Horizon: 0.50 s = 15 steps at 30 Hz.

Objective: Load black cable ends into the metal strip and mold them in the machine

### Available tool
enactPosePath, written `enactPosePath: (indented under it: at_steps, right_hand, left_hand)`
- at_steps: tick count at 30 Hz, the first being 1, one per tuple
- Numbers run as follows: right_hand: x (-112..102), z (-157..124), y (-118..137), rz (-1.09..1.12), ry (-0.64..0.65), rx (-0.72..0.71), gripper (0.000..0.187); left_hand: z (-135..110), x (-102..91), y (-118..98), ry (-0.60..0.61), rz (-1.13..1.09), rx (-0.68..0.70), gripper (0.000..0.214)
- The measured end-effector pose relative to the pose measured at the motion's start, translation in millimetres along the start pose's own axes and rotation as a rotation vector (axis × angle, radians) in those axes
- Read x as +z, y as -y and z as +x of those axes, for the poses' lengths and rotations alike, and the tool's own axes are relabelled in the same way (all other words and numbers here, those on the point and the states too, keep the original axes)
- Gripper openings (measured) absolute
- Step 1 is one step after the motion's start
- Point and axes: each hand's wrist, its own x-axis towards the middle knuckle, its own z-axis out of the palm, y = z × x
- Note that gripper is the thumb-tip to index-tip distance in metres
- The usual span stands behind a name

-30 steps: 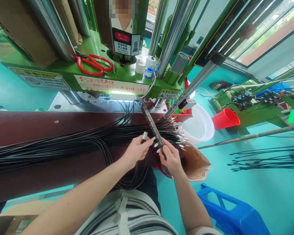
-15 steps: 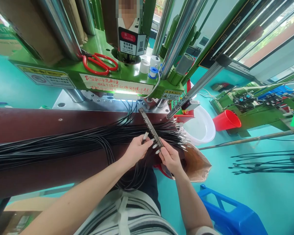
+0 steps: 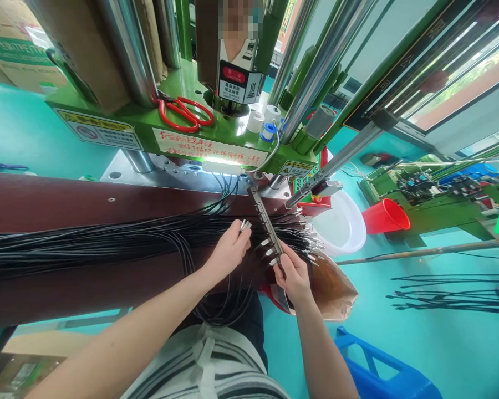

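Observation:
My right hand (image 3: 293, 272) grips the near end of a slotted metal bar (image 3: 266, 221), which slants away from me toward the machine. Several silver connectors (image 3: 269, 252) sit along the bar's left edge, close to my fingers. My left hand (image 3: 232, 246) is closed round black cables with silver connectors (image 3: 245, 225) whose tips poke out above the fingers. A gap separates this hand from the bar. Black cables (image 3: 222, 307) hang in a loop below my left hand. Under both hands a thick bundle of black cables (image 3: 120, 241) runs across the brown table (image 3: 58, 202).
Ahead stands a green press (image 3: 145, 130) with red-handled scissors (image 3: 183, 113) and small tape rolls (image 3: 268, 131) on its ledge. At right are a white basin (image 3: 351, 221), a red bucket (image 3: 386, 216), a paper bag (image 3: 341, 293) and a blue stool (image 3: 391, 360).
My left hand has drawn back leftward from the bar, and the connectors in it now point up. My right hand still holds the bar. The camera view has shifted slightly.

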Motion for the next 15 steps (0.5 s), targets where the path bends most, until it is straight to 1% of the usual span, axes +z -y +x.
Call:
enactPosePath:
  at_steps: [2, 6, 10, 13, 15]
  right_hand:
    - [0.3, 0.3, 1.1, -0.015, 0.018, 0.004, 0.048]
    - [1.3, 0.3, 4.0, -0.033, 0.026, 0.026, 0.048]
    - [-1.8, 0.7, 1.4, -0.050, 0.053, 0.032, 0.049]
    - [-5.4, 1.4, -4.2, -0.124, 0.111, -0.015, 0.049]
    - [-6.8, 2.0, -7.4, -0.185, 0.145, -0.065, 0.047]
  left_hand:
    - [0.2, -1.4, 0.1, 0.037, 0.004, -0.036, 0.028]
    - [0.4, -1.8, -1.6, 0.012, -0.060, -0.125, 0.029]
    - [0.8, -3.2, -5.7, 0.038, -0.099, -0.192, 0.032]
    - [1.0, -5.3, -7.0, 0.066, -0.099, -0.212, 0.032]
    - [0.8, -6.5, -6.9, 0.062, -0.077, -0.191, 0.031]
